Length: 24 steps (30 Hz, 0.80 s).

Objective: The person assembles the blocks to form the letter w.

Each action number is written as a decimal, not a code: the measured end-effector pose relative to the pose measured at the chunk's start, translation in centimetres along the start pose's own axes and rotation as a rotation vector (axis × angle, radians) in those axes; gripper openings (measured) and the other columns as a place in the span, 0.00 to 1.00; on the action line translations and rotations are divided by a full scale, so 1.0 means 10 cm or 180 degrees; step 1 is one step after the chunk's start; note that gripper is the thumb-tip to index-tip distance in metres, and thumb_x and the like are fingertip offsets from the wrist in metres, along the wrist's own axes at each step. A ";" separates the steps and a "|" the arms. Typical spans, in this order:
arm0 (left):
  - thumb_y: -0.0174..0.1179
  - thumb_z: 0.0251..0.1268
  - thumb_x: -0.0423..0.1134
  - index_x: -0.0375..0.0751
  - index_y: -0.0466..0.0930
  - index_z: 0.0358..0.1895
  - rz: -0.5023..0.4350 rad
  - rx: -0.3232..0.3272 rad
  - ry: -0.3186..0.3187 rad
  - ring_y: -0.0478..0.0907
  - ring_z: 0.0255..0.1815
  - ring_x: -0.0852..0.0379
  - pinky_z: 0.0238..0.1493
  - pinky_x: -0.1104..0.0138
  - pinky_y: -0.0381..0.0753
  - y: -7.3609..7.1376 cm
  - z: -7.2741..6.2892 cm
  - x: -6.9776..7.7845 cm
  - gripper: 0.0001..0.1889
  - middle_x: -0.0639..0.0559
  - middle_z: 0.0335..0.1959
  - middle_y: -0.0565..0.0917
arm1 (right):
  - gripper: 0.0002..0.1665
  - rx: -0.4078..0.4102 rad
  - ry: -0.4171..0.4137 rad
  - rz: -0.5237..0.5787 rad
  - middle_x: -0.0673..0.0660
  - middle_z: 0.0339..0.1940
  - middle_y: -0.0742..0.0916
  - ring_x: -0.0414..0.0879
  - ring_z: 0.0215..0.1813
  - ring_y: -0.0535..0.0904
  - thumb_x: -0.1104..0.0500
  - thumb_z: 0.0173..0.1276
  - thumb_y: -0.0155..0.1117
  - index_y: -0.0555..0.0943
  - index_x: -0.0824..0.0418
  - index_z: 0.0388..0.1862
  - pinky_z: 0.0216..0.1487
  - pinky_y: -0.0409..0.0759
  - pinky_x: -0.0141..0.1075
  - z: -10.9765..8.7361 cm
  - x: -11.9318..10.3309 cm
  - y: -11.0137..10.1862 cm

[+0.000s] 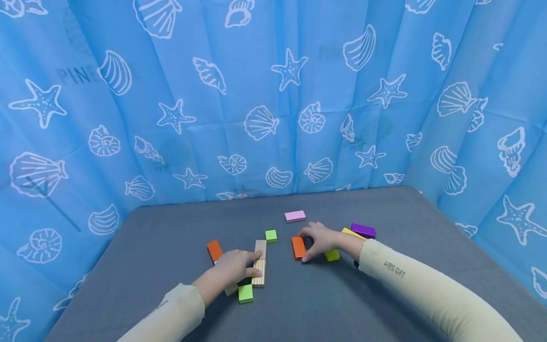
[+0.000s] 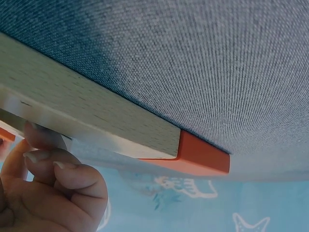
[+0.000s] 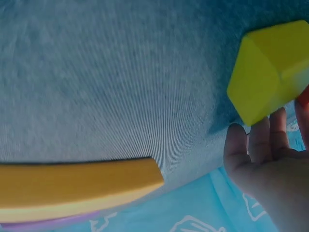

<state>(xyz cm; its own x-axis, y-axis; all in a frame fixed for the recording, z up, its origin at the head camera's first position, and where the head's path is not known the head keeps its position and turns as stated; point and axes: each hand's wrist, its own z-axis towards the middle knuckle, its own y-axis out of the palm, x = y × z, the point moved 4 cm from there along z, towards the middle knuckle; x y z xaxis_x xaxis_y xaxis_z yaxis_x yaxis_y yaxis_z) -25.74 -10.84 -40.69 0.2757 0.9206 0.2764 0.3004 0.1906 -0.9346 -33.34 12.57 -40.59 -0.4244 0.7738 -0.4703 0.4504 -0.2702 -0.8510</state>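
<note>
My left hand (image 1: pixel 231 268) rests its index finger and thumb on two pale wooden blocks (image 1: pixel 258 279) laid end to end. Its other fingers look curled in the left wrist view. Under that hand lies another wooden block (image 2: pixel 96 106), partly hidden, with an orange block (image 1: pixel 215 250) at its far end. A green block (image 1: pixel 245 294) sits by the wooden pair's near end, and a smaller-looking green one (image 1: pixel 271 236) by the far end. My right hand (image 1: pixel 321 238) pinches a second orange block (image 1: pixel 298 249) between thumb and index finger, at its two ends.
Below the right wrist sits a yellow-green block (image 3: pixel 270 72). Beyond that forearm lie a yellow block (image 3: pixel 77 186) and a purple block (image 1: pixel 363 231). A pink block (image 1: pixel 295 216) is toward the back of the grey table (image 1: pixel 171 228). Blue curtains (image 1: pixel 265 95) hang behind.
</note>
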 end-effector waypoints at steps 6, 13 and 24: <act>0.63 0.60 0.57 0.52 0.71 0.70 0.0006 -0.0007 -0.0021 0.75 0.59 0.43 0.55 0.50 0.75 0.01 0.00 -0.01 0.34 0.41 0.61 0.77 | 0.37 -0.0027 -0.0309 0.0172 0.56 0.54 0.78 0.54 0.58 0.68 0.52 0.56 0.76 0.74 0.60 0.63 0.61 0.67 0.55 0.02 -0.04 0.01; 0.63 0.61 0.57 0.53 0.70 0.70 0.0002 -0.0036 -0.0057 0.74 0.60 0.43 0.55 0.50 0.75 0.00 0.01 -0.01 0.34 0.42 0.62 0.77 | 0.38 -0.0236 -0.0495 0.0188 0.53 0.56 0.77 0.51 0.58 0.69 0.52 0.59 0.74 0.72 0.57 0.67 0.64 0.66 0.53 0.11 -0.15 0.01; 0.63 0.61 0.56 0.54 0.70 0.70 -0.0074 -0.0038 -0.0081 0.74 0.61 0.43 0.57 0.49 0.73 0.01 0.01 -0.02 0.33 0.42 0.62 0.77 | 0.37 -0.0272 -0.0444 0.0020 0.51 0.53 0.77 0.47 0.55 0.69 0.51 0.58 0.75 0.75 0.59 0.64 0.62 0.69 0.47 0.24 -0.20 0.05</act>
<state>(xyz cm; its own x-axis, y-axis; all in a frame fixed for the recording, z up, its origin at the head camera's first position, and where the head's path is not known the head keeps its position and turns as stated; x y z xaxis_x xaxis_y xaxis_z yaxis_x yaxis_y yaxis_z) -25.88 -10.97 -40.88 0.2453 0.9244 0.2920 0.3175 0.2080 -0.9252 -34.11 9.52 -40.57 -0.5237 0.6835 -0.5085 0.5160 -0.2204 -0.8277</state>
